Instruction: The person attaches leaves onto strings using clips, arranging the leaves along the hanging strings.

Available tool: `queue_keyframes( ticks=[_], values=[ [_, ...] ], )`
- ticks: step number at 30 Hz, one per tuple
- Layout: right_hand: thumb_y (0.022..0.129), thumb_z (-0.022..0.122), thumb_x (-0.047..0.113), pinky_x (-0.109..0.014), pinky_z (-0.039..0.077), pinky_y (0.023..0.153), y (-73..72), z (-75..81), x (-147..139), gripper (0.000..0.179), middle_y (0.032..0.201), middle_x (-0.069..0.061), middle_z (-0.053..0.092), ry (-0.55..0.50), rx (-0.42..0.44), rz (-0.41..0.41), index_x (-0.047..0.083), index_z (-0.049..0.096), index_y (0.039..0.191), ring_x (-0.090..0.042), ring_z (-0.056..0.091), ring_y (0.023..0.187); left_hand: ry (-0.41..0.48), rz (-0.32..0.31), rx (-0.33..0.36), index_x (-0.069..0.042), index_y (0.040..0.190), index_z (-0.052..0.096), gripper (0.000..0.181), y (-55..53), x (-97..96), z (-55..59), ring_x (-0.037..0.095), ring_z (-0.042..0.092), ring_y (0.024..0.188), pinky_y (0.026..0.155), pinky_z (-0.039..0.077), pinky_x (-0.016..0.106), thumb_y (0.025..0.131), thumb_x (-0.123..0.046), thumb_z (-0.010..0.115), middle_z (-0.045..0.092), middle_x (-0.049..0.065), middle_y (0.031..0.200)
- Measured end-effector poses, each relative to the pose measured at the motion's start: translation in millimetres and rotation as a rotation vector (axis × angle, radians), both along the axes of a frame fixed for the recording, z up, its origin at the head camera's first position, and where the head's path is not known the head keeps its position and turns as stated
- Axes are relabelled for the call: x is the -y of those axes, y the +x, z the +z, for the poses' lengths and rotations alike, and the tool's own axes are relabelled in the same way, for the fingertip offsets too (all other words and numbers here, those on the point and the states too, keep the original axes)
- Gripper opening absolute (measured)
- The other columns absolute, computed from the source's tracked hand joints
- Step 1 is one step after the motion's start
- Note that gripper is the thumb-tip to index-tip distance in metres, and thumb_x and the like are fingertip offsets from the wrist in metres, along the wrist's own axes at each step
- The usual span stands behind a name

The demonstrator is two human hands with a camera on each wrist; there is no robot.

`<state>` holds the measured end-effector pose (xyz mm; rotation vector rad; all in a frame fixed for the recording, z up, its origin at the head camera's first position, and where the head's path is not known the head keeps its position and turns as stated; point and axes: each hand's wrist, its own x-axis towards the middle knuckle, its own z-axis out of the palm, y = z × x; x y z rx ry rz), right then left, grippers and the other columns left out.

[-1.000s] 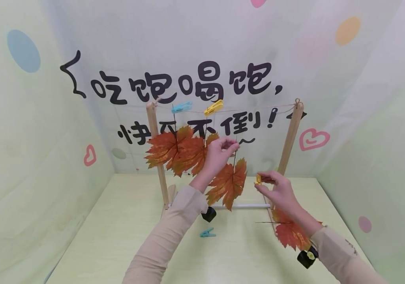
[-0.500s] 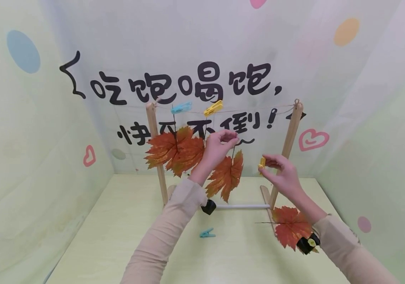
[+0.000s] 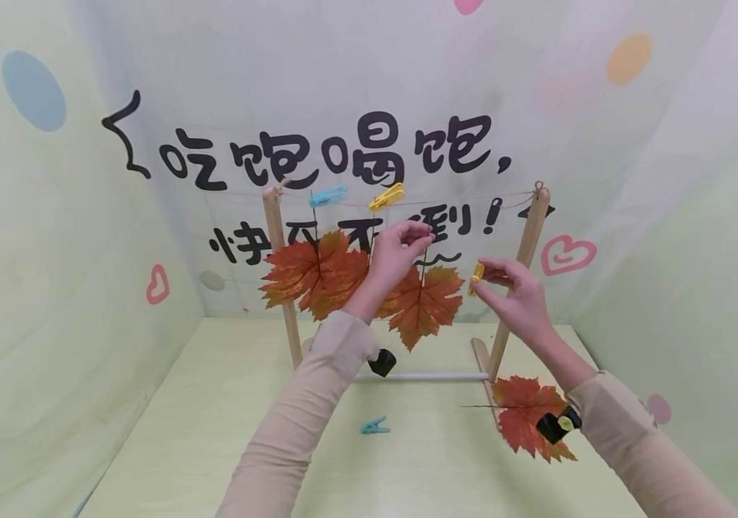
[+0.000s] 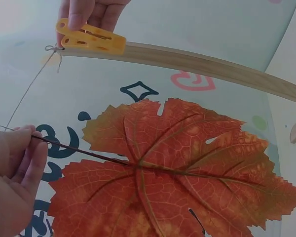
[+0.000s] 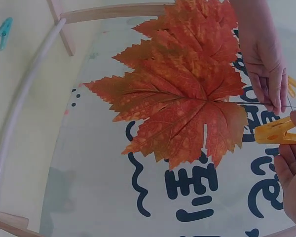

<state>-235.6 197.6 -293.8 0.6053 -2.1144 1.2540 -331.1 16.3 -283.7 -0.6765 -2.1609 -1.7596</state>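
My left hand [image 3: 398,255] pinches the dark stem of an orange-red artificial leaf [image 3: 424,306], which hangs below the fingers. In the left wrist view, the stem tip reaches the thin string [image 4: 27,94]. To the right, my right hand [image 3: 521,298] holds a yellow clothespin [image 3: 476,278] between thumb and fingers. The right wrist view shows this clothespin [image 5: 276,132] close to the left fingertips. Two similar leaves [image 3: 298,270] hang at the left of the string, one under a blue clothespin [image 3: 329,196], the other under a yellow clothespin [image 3: 387,197]; my left arm partly covers them.
Wooden posts [image 3: 533,223] carry the string at each side, with a white rod [image 3: 436,377] joining them low down. On the table [image 3: 168,403] lie a blue clothespin [image 3: 375,426] and, at the right, a red leaf [image 3: 524,403] partly behind the black wrist camera [image 3: 553,426].
Both hands have risen toward the string, the left lifting the leaf by its stem and the right bringing up the yellow clothespin. The leaf has turned to face the head camera more.
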Motion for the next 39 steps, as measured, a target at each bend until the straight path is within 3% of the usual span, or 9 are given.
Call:
queue_keyframes(
  ticks=[8,15,22,27,35,39],
  values=[
    [0.075,0.066,-0.011,-0.015,0.048,0.079,-27.3,0.1,-6.3,0.033,0.098,-0.022,0.059,-0.077,0.032,0.092,-0.012,0.055,0.106,-0.003,0.056,0.084,0.077,-0.001,0.048,0.0,0.101,0.065,0.021,-4.2,-9.7,5.6,0.015,0.063,0.082,0.07,0.052,0.021,0.084,-0.012,0.064,0.067,0.01,0.094],
    [0.078,0.066,-0.005,-0.015,0.048,0.078,-32.2,20.2,-1.3,0.03,0.094,-0.015,0.061,-0.12,0.033,0.103,-0.011,0.056,0.106,-0.005,0.058,0.084,0.155,0.032,0.054,0.001,0.1,0.066,0.02,-9.3,-13.5,10.7,0.025,0.062,0.082,0.073,0.053,0.031,0.084,-0.012,0.064,0.067,0.012,0.093],
    [0.078,0.066,-0.004,-0.016,0.049,0.077,-43.3,38.7,3.6,0.03,0.09,0.0,0.061,-0.194,0.056,0.1,-0.012,0.056,0.105,-0.008,0.058,0.083,0.231,0.057,0.06,0.003,0.096,0.067,0.017,-16.1,-17.0,10.6,0.029,0.061,0.084,0.07,0.054,0.029,0.083,-0.007,0.065,0.066,0.013,0.092],
    [0.078,0.067,-0.003,-0.016,0.05,0.074,-50.5,48.6,5.9,0.029,0.088,0.002,0.063,-0.28,0.063,0.134,-0.009,0.058,0.105,-0.009,0.061,0.081,0.247,0.051,0.08,0.002,0.097,0.067,0.018,-16.8,-18.6,10.3,0.029,0.061,0.085,0.076,0.053,0.038,0.083,-0.009,0.065,0.065,0.013,0.093],
    [0.076,0.07,-0.001,-0.015,0.05,0.071,-58.8,57.7,5.8,0.027,0.085,0.003,0.066,-0.367,0.061,0.133,-0.004,0.063,0.102,-0.01,0.061,0.078,0.236,0.059,0.103,0.0,0.097,0.067,0.018,-19.0,-20.6,10.1,0.016,0.06,0.077,0.075,0.053,0.034,0.083,-0.01,0.065,0.065,0.011,0.092],
    [0.077,0.069,0.0,-0.016,0.049,0.072,-63.4,60.4,7.6,0.025,0.086,0.001,0.066,-0.409,0.031,0.099,-0.002,0.063,0.1,-0.011,0.061,0.08,0.222,0.07,0.092,0.001,0.098,0.067,0.019,-19.1,-21.9,11.9,0.02,0.061,0.079,0.072,0.053,0.029,0.083,-0.01,0.065,0.065,0.011,0.091]
  ],
)
